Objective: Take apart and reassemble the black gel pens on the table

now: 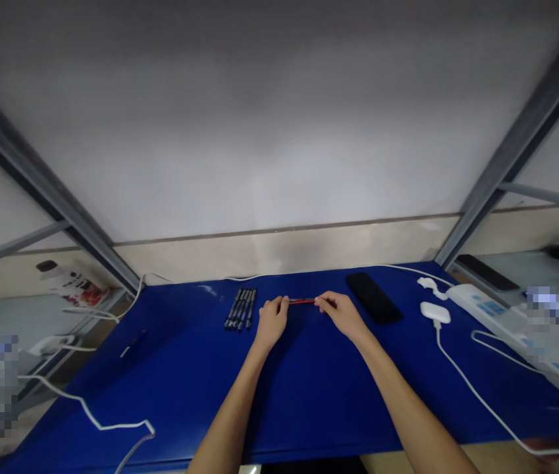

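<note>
Between my two hands a thin red pen [302,301] lies level, its ends covered by my fingers. My left hand [273,318] pinches its left end with thumb and fingers. The right end is pinched by my right hand [338,311]. Just left of my left hand, several dark pens [241,309] lie side by side in a row on the blue tabletop [309,395]. A black phone [373,297] rests on the table to the right of my right hand.
A lone dark pen [133,343] lies at the left. On the right are a white earbud case [435,313] with a cable and a white power strip [494,313]. White cables [86,408] cross the left edge, and a bottle [69,280] stands beyond it. Metal posts [477,191] flank the table.
</note>
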The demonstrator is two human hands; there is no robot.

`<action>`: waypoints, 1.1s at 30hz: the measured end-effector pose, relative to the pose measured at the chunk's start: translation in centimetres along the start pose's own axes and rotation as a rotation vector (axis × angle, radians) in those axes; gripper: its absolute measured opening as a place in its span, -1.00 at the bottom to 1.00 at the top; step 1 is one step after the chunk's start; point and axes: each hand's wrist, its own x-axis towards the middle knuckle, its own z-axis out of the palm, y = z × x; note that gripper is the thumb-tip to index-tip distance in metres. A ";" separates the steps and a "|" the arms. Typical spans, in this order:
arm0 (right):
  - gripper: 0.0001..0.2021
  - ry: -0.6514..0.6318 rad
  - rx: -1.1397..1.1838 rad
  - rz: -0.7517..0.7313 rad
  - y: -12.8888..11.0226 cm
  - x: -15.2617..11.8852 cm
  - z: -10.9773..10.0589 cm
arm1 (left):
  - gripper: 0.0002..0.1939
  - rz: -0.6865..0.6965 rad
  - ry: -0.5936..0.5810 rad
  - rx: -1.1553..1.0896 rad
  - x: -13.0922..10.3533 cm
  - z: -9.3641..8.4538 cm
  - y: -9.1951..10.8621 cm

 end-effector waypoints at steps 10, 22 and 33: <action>-0.60 0.009 -0.008 -0.011 0.3 -0.1 0.1 | -0.58 0.009 0.022 -0.054 0.2 0.2 -0.4; -0.58 0.018 -0.030 0.000 0.0 -0.1 0.1 | -0.56 -0.019 -0.017 -0.155 0.0 0.2 -0.2; -0.57 0.035 -0.054 0.023 0.1 0.0 0.1 | -0.60 0.010 -0.072 0.050 -0.4 -0.3 0.7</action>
